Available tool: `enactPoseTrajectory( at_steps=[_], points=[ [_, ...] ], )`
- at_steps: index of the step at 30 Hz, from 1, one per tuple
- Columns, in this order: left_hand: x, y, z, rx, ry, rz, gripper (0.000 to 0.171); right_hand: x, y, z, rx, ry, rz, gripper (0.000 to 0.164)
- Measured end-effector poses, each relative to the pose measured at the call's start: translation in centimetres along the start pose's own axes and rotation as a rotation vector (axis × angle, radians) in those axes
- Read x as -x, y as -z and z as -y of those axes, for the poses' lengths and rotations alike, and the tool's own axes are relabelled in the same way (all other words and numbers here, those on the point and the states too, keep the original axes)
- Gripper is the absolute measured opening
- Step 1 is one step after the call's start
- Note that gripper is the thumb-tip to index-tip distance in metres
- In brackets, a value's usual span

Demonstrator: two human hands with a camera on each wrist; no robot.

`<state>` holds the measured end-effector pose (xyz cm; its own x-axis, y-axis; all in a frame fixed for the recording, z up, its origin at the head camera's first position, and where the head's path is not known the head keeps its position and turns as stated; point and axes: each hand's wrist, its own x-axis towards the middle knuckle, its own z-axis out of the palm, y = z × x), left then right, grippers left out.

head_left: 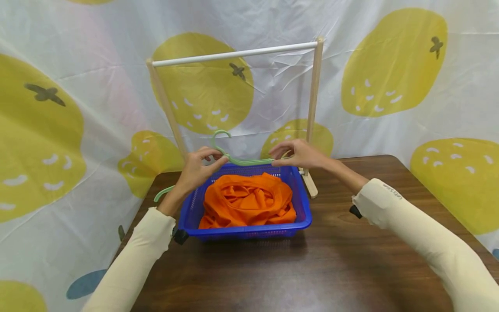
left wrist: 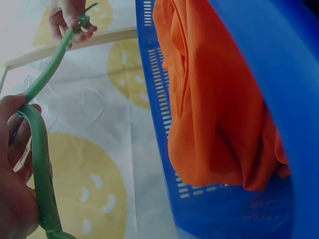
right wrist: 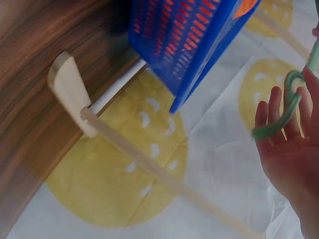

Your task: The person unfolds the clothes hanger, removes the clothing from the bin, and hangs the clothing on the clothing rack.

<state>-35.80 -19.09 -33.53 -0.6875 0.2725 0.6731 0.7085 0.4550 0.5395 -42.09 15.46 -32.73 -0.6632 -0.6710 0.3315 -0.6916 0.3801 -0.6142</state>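
Note:
A light green clothes hanger (head_left: 249,163) is held up above the back rim of a blue basket (head_left: 249,230), its hook pointing upward. Near the base of the hook, my left hand (head_left: 199,169) pinches it between thumb and fingers. My right hand (head_left: 300,154) grips the hanger's right arm near its end, which curls across the fingers in the right wrist view. Past the left wrist, the hanger's left end (head_left: 163,193) sticks out; the stretch between is hidden by that hand and forearm. Bunched orange cloth (head_left: 253,201) fills much of the basket.
Behind the basket stands a rack with wooden posts (head_left: 313,86) and a white top bar (head_left: 234,54). Its wooden foot (head_left: 310,184) rests on the dark wooden table (head_left: 351,268), right of the basket. A fruit-print curtain (head_left: 273,17) hangs close behind.

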Motion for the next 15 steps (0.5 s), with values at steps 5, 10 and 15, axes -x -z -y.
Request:
enactPoseTrajectory(
  at_steps=[5,10,15],
  points=[
    [-0.2,-0.3,-0.4,-0.016,-0.002,0.004,0.011,-0.4,-0.8,0.6,0.047,0.015,0.009,0.027],
    [0.0,0.0,-0.6,-0.018,0.02,0.027,0.014,-0.3,-0.8,0.7,0.037,0.018,-0.024,0.022],
    [0.5,0.7,-0.2,-0.026,0.033,0.096,0.019,-0.1,-0.5,0.4,0.032,0.046,-0.042,0.021]
  ],
)
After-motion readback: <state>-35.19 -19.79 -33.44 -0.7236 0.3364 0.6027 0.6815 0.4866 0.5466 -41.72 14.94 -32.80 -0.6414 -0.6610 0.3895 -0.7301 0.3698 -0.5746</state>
